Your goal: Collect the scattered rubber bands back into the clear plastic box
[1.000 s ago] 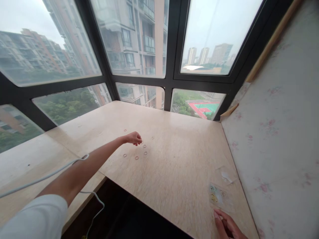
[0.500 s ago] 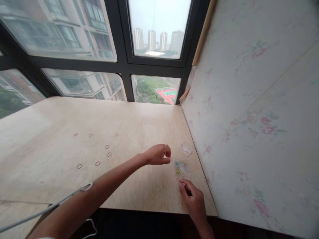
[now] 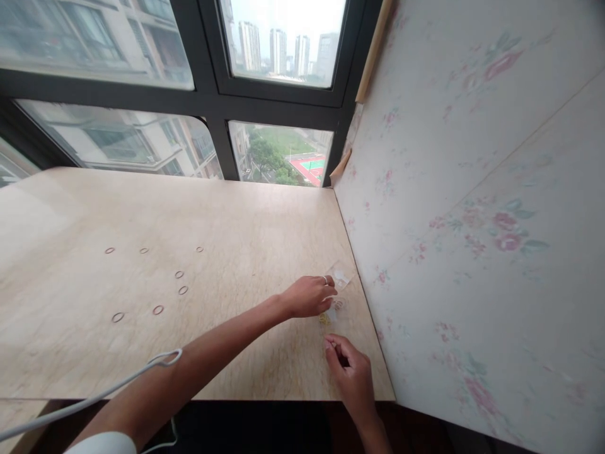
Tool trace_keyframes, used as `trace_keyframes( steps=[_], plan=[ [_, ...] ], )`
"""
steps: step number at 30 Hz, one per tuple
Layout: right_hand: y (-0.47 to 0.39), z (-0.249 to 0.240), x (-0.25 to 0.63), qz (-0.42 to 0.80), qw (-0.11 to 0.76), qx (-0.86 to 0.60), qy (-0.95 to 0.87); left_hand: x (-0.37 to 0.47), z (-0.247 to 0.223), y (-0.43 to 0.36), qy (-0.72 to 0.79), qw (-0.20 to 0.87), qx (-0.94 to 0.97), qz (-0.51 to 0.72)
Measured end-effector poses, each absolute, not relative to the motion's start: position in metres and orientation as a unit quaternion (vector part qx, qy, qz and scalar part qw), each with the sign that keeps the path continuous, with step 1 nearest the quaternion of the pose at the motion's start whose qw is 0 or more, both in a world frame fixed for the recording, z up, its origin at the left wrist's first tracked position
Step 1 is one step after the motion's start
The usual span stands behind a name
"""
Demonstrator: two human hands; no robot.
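My left hand (image 3: pixel 309 297) reaches over the left part of a small clear box (image 3: pixel 339 320), its fingers bent down and together; whatever lies between the fingertips is too small to make out. Inside the box are yellow bands (image 3: pixel 324 320) and pinkish bands (image 3: pixel 338 304). Just below the box, my right hand (image 3: pixel 350 369) has thumb and forefinger pressed together, and what they hold is hidden. A clear lid or packet (image 3: pixel 341 275) lies behind the box. Dark reddish rings lie on the left of the table, among them one near the front (image 3: pixel 158 310).
The pale table (image 3: pixel 265 233) meets a flowered wall (image 3: pixel 425 189) on the right and dark-framed windows (image 3: pixel 278 104) at the back. A white cable (image 3: pixel 142 367) crosses my left forearm.
My left hand has moved from beside the box to over it, covering its left part. A small ring that showed at its fingertips is out of sight. The view has shifted a little.
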State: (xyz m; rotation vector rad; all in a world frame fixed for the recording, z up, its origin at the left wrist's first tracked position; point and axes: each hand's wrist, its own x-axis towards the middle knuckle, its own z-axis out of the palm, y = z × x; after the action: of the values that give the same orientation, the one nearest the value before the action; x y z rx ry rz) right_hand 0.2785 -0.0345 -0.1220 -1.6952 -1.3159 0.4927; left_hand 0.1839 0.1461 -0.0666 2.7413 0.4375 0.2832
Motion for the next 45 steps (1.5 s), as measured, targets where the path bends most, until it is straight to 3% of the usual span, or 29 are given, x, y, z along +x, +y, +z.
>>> trace_keyframes(
  steps=[14, 22, 26, 28, 34, 39, 45],
  plan=[
    [-0.031, -0.123, 0.273, 0.216, 0.432, -0.709, -0.515, 0.034, -0.108, 0.117, 0.333, 0.283, 0.858, 0.269],
    [0.034, -0.075, 0.186, 0.270, 0.398, -0.592, -0.646, 0.006, -0.113, 0.105, 0.391, 0.379, 0.744, 0.386],
    [0.114, -0.055, 0.134, 0.270, 0.328, -0.546, -0.722, 0.007, -0.117, 0.111, 0.412, 0.407, 0.678, 0.453],
    [0.160, -0.052, 0.108, 0.190, 0.217, -0.556, -0.779, 0.007, -0.120, 0.111, 0.415, 0.417, 0.662, 0.464],
    [0.262, -0.062, 0.045, 0.111, 0.071, -0.559, -0.819, 0.007, -0.123, 0.108, 0.410, 0.431, 0.661, 0.457],
    [0.281, -0.071, 0.031, 0.083, -0.027, -0.551, -0.830, 0.007, -0.123, 0.108, 0.417, 0.423, 0.672, 0.443],
    [0.261, -0.066, 0.050, 0.089, -0.054, -0.538, -0.837, 0.006, -0.121, 0.108, 0.415, 0.417, 0.686, 0.429]
  ],
)
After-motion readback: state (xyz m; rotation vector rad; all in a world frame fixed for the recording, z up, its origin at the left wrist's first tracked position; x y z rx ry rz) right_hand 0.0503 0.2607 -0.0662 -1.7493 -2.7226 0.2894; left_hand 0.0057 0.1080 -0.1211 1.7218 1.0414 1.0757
